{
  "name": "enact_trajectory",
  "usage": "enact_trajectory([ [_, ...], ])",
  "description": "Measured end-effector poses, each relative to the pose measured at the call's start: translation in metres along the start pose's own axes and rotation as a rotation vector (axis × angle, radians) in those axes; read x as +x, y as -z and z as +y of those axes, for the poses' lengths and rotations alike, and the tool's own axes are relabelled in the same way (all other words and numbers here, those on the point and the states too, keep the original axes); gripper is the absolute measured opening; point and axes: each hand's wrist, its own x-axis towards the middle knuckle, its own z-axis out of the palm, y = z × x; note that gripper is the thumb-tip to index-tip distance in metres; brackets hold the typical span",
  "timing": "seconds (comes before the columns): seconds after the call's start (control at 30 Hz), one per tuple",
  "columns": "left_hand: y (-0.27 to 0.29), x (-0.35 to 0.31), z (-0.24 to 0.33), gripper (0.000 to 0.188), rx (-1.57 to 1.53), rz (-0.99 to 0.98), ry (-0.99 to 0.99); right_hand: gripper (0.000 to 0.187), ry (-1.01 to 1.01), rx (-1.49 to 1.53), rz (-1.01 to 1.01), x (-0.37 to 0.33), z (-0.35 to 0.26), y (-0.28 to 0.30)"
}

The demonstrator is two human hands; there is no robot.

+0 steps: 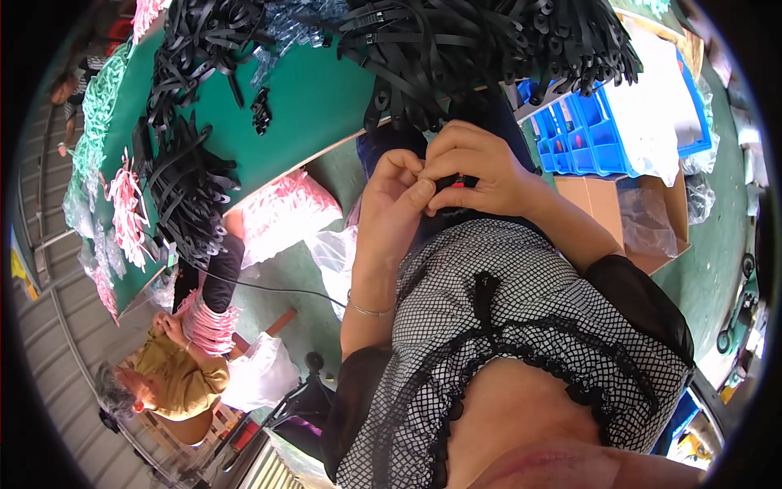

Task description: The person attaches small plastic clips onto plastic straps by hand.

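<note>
Both my hands meet above my lap, just off the near edge of the green table (285, 122). Between their fingertips is a small black piece (466, 179) with a bit of red beside it; my fingers cover most of it, so its exact kind is hidden. My left hand (393, 194) is closed, thumb and forefinger pinching at the piece's left end. My right hand (481, 163) curls its fingers round the other side. Just beyond, a large heap of black straps (481, 41) with buckles and holed ends hangs over the table edge.
More black straps (187, 183) lie at the table's left, near small black parts (261, 112). Blue divided bins (582, 130) and a cardboard box (590, 208) stand at right. Pink bundles (293, 208) fill a bag below the table. Another person (183, 375) sits at lower left.
</note>
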Motion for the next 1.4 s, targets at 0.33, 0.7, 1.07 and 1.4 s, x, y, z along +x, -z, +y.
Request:
enact_trajectory([
  [0.33,-0.007,-0.006,0.002,0.013,0.451,0.142,-0.277,0.025,-0.334,0.155,-0.122,-0.005,-0.009,0.004],
  [0.7,-0.004,-0.013,0.005,0.020,0.062,-0.152,-0.003,0.028,-0.338,0.717,-0.063,-0.015,-0.022,-0.008],
  [1.07,-0.002,-0.010,0.005,0.020,0.213,0.010,0.052,0.016,-0.223,0.172,0.059,-0.003,-0.020,0.000],
  [1.4,-0.001,-0.009,0.015,0.022,0.424,-0.052,0.062,0.023,-0.313,0.371,-0.012,-0.005,-0.008,0.006],
])
